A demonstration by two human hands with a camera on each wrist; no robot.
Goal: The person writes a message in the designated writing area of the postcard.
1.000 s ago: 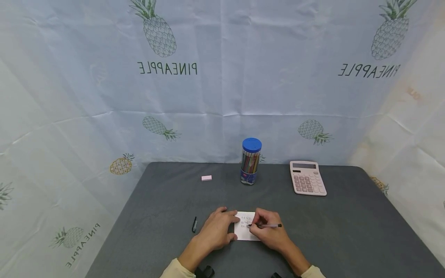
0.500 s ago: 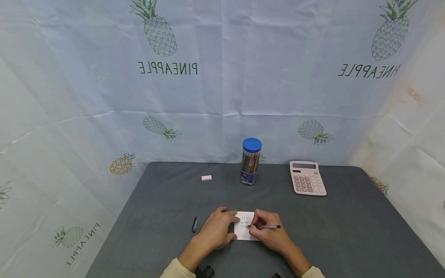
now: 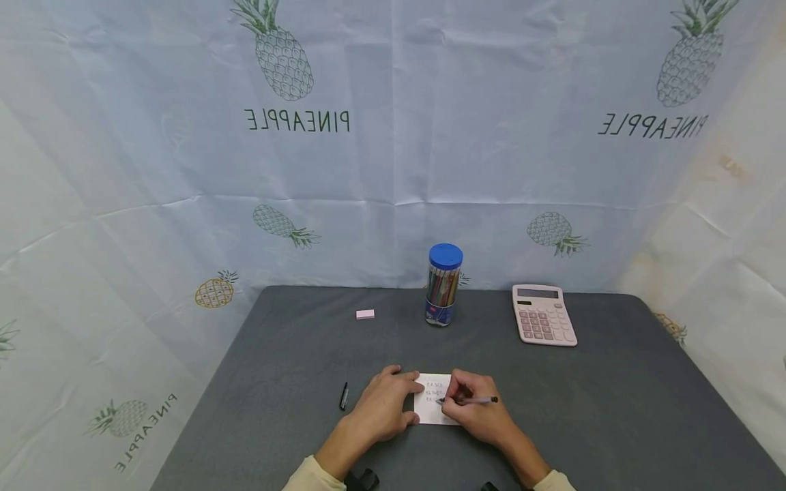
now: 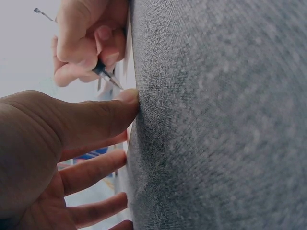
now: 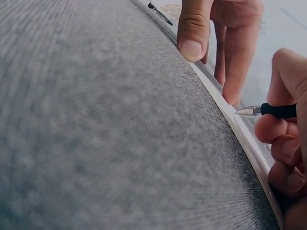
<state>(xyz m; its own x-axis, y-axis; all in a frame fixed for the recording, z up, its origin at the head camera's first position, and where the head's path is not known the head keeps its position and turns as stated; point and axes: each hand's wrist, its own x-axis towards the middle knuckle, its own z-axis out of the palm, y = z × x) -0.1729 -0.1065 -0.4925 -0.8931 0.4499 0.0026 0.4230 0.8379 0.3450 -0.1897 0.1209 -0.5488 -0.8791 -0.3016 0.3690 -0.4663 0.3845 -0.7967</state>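
A small white sheet of paper with a few lines of handwriting lies on the dark grey table. My left hand rests at its left edge, fingers spread and fairly straight, the thumb and fingertips pressing the paper. At the other side, my right hand pinches a pen between thumb and fingers, its tip at the third line of writing. The right wrist view shows the dark grip and metal point of the pen at the paper's surface. My right hand covers the paper's right part.
A black pen cap lies left of my left hand. Farther back are a pink-white eraser-like block, a blue-lidded clear tube of pencils and a pink calculator. A pineapple-print curtain hangs behind the table.
The pen tip and my right hand shift slightly left, then back right along the third line, where the writing has grown longer. My left hand stays in place.
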